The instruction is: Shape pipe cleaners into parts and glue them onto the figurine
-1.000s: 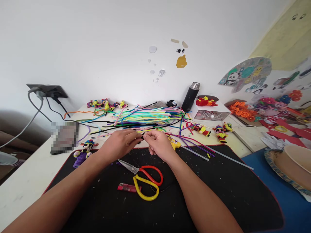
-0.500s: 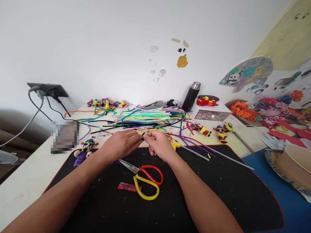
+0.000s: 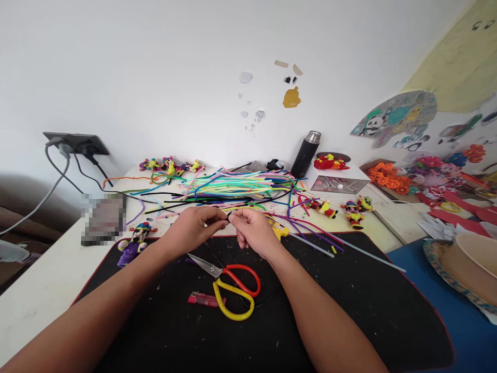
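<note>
**Left hand (image 3: pixel 196 228) and right hand (image 3: pixel 252 228) meet tip to tip on a small black piece (image 3: pixel 229 214)**

The right hand is closed in a pinch, thumb pressed to the piece, the other fingers curled beneath. The left hand's thumb and forefinger are rounded into a loop, their tips nearly together and apparently gripping the piece's near side; skin hides most of it. It is held up around the far edge of the black mat (image 3: pixel 330 305), before the bundle of pipe cleaners (image 3: pixel 233 185) on the worktop (image 3: pixel 46 295).

If it is a pipe-cleaner offcut, which is too small to confirm, expect almost no weight, soft fuzz over a bendable wire and little slip. Fingertip pads at its ends should suit it best; a hard squeeze would probably flatten the pile or kink the core.

Nearer the body lie scissors (image 3: pixel 222 273), blades pointing away to the left, and a lighter (image 3: pixel 204 299) beside their yellow loop. A yellow glue gun (image 3: pixel 280 231) sits just beyond the right hand.
</note>
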The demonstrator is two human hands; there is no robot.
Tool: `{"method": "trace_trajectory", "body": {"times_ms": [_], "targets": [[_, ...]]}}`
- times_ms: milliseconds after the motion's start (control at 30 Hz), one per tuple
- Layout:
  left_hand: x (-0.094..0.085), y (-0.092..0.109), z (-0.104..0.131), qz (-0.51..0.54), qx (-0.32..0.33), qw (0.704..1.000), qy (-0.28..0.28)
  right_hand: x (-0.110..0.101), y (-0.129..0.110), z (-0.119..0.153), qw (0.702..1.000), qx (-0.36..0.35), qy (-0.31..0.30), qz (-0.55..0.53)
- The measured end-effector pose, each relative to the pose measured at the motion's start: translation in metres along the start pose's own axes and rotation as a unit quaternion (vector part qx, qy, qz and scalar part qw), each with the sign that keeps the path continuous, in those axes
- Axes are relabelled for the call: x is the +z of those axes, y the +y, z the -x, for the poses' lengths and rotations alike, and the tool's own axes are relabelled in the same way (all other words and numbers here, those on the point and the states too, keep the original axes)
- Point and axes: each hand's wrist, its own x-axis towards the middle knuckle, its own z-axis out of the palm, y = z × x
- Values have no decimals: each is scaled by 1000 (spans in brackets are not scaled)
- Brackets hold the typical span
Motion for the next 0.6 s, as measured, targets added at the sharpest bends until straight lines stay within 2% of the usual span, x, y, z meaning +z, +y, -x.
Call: {"method": "trace_trajectory", "body": {"times_ms": [133, 267, 400, 500, 600], "targets": [[-4, 3, -2, 72, -95, 993, -25, 0, -3, 1, 1000, -6, -12, -27], [-6, 3, -2, 141, -130, 981, -39, 0, -4, 1, 1000, -9, -11, -13], [-9, 0, -3, 254, -166, 950, -76, 0, -3, 2, 1000, -11, -6, 3], [-10, -1, -4, 266, -176, 944, -79, 2, -4, 2, 1000, -3, -7, 16], [-8, 2, -3, 230, -167, 956, -78, 4, -7, 4, 999, 13, -1, 29]]}}
